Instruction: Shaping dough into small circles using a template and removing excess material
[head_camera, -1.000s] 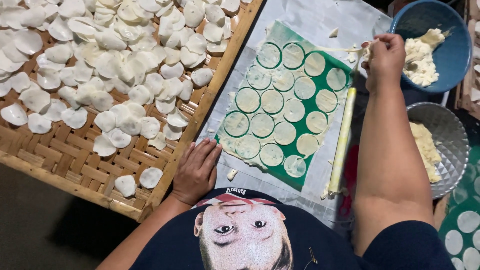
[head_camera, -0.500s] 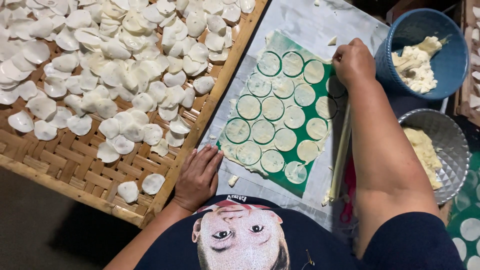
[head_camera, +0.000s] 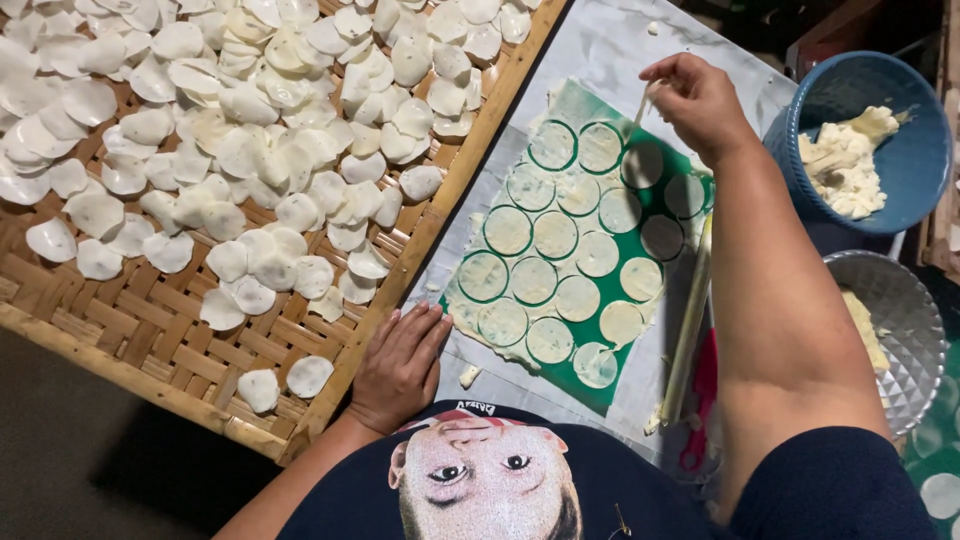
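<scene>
Since the earlier frames, the right hand (head_camera: 697, 100) has swung left from the blue bowl (head_camera: 868, 140); its fingers pinch a thin dough strip (head_camera: 640, 110), lifting it off the sheet's far right edge. Cut dough sheet (head_camera: 575, 240) lies just below, toward the near left, on the green mat (head_camera: 640, 200); the left hand (head_camera: 400, 365) rests flat, fingers spread, at the mat's near left.

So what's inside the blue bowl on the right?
The blue bowl holds a heap of pale dough scraps. Whatever is beneath the heap, and the bowl's bottom there, is hidden.

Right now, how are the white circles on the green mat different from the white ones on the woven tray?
The circles on the green mat lie flat in neat rows, side by side. The pieces on the woven tray curl at the edges and lie scattered, many overlapping. The mat circles look greenish and thin; the tray pieces look solid white. Both are small, round and pale.
</scene>
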